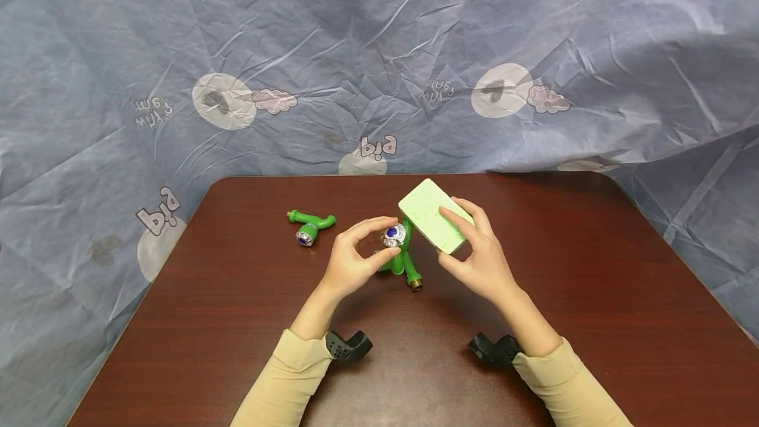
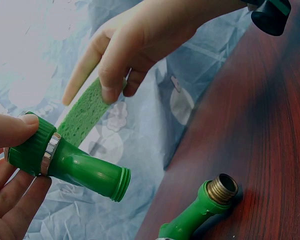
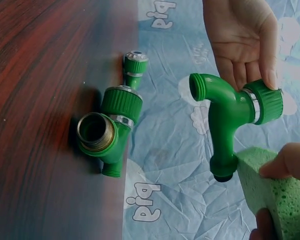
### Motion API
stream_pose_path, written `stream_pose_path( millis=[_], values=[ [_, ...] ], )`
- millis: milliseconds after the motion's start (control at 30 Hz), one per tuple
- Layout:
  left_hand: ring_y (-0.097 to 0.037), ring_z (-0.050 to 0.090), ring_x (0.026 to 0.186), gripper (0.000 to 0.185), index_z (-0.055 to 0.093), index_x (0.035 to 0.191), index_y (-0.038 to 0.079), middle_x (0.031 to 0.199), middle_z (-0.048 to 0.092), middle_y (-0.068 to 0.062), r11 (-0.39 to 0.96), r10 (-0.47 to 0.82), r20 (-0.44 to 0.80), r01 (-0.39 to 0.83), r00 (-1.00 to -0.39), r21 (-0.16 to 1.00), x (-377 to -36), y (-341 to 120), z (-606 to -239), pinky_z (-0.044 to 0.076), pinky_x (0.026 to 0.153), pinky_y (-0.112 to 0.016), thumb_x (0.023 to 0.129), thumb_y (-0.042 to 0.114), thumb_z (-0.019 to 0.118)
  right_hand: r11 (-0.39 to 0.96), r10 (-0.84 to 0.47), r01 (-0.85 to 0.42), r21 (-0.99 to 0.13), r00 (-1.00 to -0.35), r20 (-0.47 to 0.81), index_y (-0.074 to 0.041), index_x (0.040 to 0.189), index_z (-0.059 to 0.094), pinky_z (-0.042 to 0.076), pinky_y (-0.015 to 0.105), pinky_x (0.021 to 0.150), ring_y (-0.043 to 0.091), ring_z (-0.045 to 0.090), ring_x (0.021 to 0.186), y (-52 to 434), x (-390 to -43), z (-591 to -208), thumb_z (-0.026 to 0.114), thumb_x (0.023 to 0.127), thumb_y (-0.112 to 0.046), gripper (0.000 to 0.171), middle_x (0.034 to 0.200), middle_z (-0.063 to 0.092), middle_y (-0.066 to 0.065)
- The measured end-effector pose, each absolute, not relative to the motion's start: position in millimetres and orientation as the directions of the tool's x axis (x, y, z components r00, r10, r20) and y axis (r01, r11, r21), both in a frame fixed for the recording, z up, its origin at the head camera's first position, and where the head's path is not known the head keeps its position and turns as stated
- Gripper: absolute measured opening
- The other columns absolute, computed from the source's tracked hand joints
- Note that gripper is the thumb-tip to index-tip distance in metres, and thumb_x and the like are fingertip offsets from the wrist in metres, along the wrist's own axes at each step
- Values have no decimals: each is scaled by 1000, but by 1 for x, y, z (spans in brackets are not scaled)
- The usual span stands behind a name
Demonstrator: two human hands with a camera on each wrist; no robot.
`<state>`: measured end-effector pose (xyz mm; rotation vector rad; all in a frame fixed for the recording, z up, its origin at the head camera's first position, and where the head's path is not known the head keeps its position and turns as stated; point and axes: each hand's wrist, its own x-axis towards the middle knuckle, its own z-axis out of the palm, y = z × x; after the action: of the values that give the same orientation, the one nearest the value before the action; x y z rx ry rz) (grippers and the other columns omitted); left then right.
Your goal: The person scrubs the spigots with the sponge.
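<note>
A green faucet [image 1: 309,226] is lying on the dark wooden table [image 1: 593,295], off to the left and well apart from the hands. Next along, the left hand [image 1: 350,262] is rising from a cream sleeve [image 1: 284,381], palm turned inward, thumb and fingers pinching the ribbed cap of a green tap piece [image 3: 230,110] and holding it up above the table. Just below it, a second green fitting with a brass thread [image 1: 409,272] is resting on the wood. To the right, the right hand [image 1: 480,256] is gripping a pale green sponge [image 1: 435,215], fingers curled over its top, tilting it so its lower edge is touching the held piece.
</note>
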<state>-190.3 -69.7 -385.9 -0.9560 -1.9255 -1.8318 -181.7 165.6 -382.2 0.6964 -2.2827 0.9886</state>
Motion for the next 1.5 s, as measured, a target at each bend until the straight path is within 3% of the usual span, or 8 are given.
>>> stream_pose_path(
  millis=[300,467,767,1000,1233,1500],
  values=[
    [-33,60,94,40,59,110,-17,111,59,-29,-42,255,641,653,-724,756,-176,-69,-364,54,76,-47,72,-18,70,526,-267,-651,-547,-737,621,-10,132,54,41,38,80,28,40,123,168,-182,-381,73,66,2,70,143,36,12],
    [-35,59,95,40,58,110,-17,111,59,-29,-20,252,616,632,-746,774,-172,-69,-358,53,77,-48,72,-18,70,527,-234,-633,-567,-750,619,-11,131,55,40,38,81,27,40,123,169,-182,-379,73,66,2,69,142,37,12],
    [-39,59,96,43,59,113,-13,111,62,-26,14,175,579,590,-797,808,-171,-70,-357,51,79,-49,72,-14,73,369,-275,-626,-687,-779,563,3,126,55,38,24,81,22,43,113,162,-165,-355,71,67,14,62,136,41,19],
    [-37,61,95,47,60,113,-14,109,63,-26,-35,94,559,559,-824,829,-177,-67,-366,51,80,-51,69,-14,75,297,-268,-616,-729,-787,555,11,124,53,43,15,78,14,46,109,153,-155,-343,67,69,17,57,134,41,25],
    [-20,65,94,48,63,111,-9,107,66,-20,-109,60,552,544,-832,832,-191,-67,-385,54,81,-33,66,-10,80,221,-270,-625,-749,-777,569,12,125,50,43,16,79,12,46,112,154,-157,-345,65,70,19,57,134,40,26],
    [-28,66,89,41,65,104,-11,98,67,-23,-22,54,433,432,-900,901,-173,-66,-360,54,81,-42,67,-7,80,204,-265,-626,-753,-775,573,12,124,51,43,17,82,12,45,114,154,-157,-346,65,69,20,57,134,41,25]
  ],
)
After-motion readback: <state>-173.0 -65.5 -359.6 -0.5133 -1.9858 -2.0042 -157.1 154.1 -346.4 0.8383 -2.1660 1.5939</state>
